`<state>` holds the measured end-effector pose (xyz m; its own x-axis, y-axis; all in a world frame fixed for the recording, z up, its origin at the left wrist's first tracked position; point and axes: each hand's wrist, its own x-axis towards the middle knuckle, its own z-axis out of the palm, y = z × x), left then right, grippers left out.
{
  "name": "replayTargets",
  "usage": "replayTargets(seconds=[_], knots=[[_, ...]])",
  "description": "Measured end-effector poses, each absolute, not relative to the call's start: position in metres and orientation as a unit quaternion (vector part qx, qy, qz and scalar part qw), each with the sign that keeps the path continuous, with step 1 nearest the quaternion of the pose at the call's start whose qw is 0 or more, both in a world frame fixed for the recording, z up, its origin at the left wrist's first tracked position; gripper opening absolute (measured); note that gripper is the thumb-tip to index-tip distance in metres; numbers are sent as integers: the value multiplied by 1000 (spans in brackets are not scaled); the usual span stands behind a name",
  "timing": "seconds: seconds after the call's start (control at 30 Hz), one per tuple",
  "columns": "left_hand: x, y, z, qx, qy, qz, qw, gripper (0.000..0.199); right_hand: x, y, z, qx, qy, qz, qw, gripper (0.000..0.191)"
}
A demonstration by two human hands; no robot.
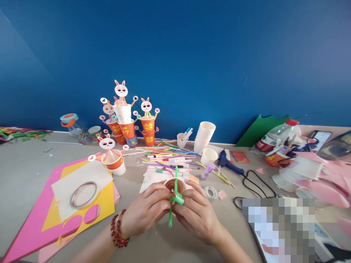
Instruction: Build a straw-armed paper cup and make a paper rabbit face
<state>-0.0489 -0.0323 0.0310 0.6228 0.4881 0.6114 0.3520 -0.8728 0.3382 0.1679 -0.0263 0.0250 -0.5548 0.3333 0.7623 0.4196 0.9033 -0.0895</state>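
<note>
My left hand [152,204], with a red bead bracelet [117,230] at the wrist, and my right hand [196,210] meet in front of me. The fingers of both are closed on bent green drinking straws [176,186], which have a whitish piece, perhaps tape, where they come together. One straw end points up and away, another down toward me. Just behind the straws, between my hands, a paper cup [170,185] shows its pale rim and brownish inside. My fingers hide most of the cup, so I cannot tell whether they also touch it.
Rabbit-faced paper-cup figures [121,89] stand at back left. Beyond my hands lie pens and straws [170,157]. A cup stack [204,137], a blue glue gun [229,162] and a tape roll [211,191] are rightward. Coloured paper [35,215] and a larger tape roll [75,201] lie left.
</note>
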Motion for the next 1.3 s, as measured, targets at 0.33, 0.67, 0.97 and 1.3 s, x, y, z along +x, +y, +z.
replayTargets(seconds=[0.33,0.67,0.97,1.3], knots=[[-57,-31,20,886,208,382,159,26,181,-35,26,-199,-842,-24,500,27],[-71,-31,5,646,157,487,566,19,181,-17,8,-381,-636,222,634,7],[-70,-17,-11,490,147,465,723,42,173,-6,-10,-384,-557,445,587,26],[-72,-7,-14,443,178,467,745,40,170,-4,-21,-414,-533,513,530,37]])
